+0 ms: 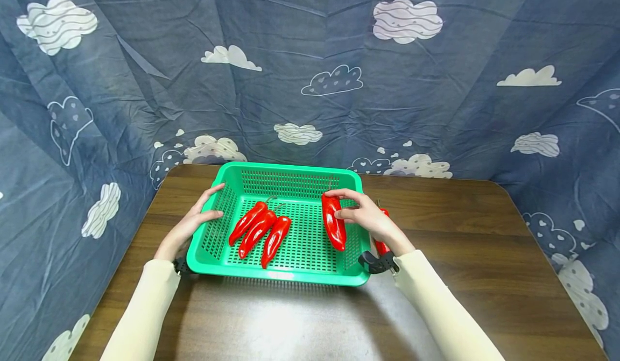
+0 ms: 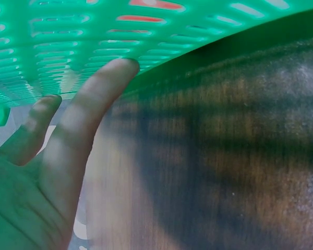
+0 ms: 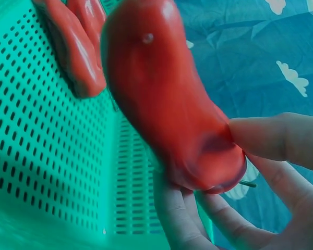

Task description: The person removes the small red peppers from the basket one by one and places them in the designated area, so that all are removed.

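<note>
right hand (image 1: 372,219) pinches one pepper (image 1: 334,230); outside basket (image 1: 290,277), another pepper (image 1: 381,247): partly hidden

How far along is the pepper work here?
If the green basket is being filled, three red peppers already lie inside. A fourth pepper is in hand: the right hand holds it over the basket's right end. One more pepper seems left, on the table beside that end, partly hidden.

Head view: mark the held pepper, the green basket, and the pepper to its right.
Held pepper (image 1: 335,233): head view, middle of its red body.
Green basket (image 1: 319,280): head view, near rim.
Pepper to its right (image 1: 381,247): head view, near part of its body.
</note>
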Motion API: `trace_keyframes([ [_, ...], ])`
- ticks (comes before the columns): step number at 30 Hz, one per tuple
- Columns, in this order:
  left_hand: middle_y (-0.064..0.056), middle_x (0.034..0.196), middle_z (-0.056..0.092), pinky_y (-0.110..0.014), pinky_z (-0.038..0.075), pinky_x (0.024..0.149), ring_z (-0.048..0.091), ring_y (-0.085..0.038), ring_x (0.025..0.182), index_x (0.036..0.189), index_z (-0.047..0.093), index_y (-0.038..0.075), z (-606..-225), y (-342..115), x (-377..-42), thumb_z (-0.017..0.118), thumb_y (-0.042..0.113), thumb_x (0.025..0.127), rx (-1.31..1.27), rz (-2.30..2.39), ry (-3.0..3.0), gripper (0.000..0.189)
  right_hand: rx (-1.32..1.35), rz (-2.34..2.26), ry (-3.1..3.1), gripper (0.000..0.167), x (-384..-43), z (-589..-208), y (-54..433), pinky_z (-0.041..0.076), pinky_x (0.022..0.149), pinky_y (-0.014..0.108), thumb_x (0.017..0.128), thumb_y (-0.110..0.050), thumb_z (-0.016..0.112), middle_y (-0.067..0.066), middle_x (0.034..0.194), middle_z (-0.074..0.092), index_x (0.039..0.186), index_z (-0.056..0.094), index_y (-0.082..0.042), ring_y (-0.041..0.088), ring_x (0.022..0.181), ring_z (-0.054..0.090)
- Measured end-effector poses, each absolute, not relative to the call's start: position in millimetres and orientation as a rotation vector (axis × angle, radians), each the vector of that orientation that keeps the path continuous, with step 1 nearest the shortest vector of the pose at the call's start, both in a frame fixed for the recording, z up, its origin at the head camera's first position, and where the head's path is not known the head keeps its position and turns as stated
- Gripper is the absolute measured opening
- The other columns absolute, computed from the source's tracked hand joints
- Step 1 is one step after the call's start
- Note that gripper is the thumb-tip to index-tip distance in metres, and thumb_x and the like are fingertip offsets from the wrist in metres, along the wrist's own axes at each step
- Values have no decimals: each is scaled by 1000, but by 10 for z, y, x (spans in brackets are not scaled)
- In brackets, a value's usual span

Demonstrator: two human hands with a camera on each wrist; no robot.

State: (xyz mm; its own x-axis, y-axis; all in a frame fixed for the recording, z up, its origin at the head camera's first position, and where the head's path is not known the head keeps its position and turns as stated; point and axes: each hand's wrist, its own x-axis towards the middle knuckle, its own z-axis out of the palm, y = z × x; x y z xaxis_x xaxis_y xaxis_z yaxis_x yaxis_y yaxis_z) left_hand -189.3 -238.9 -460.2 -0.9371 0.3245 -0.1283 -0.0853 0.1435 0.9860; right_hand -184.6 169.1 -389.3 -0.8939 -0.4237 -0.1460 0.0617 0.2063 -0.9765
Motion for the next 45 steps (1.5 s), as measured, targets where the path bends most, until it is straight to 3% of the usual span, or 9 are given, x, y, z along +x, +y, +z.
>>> trace_keyframes([
  [9,-3,158,-4,-60,18,102,2,-32,140,153,21,25,-4614,-2400,-1899,52,11,96,253,1846,2149,67,-308,-1712,2146,46,-1816,-3817,1794,51,83,43,90,2,57,22,129,49,135,52,-4,28,92,61],
  [28,-2,158,-3,-59,22,101,4,-32,139,153,19,26,-4610,-2390,-1893,53,12,96,249,1851,2136,67,-298,-1707,2277,46,-1816,-3810,2148,52,81,40,91,1,56,24,131,46,136,49,-1,28,97,56],
  [45,-4,158,-4,-60,18,102,3,-33,140,153,20,24,-4616,-2398,-1904,52,11,96,265,1842,2156,68,-213,-1676,2331,47,-1810,-3853,2455,53,77,34,92,0,52,25,132,41,138,45,0,28,101,54],
])
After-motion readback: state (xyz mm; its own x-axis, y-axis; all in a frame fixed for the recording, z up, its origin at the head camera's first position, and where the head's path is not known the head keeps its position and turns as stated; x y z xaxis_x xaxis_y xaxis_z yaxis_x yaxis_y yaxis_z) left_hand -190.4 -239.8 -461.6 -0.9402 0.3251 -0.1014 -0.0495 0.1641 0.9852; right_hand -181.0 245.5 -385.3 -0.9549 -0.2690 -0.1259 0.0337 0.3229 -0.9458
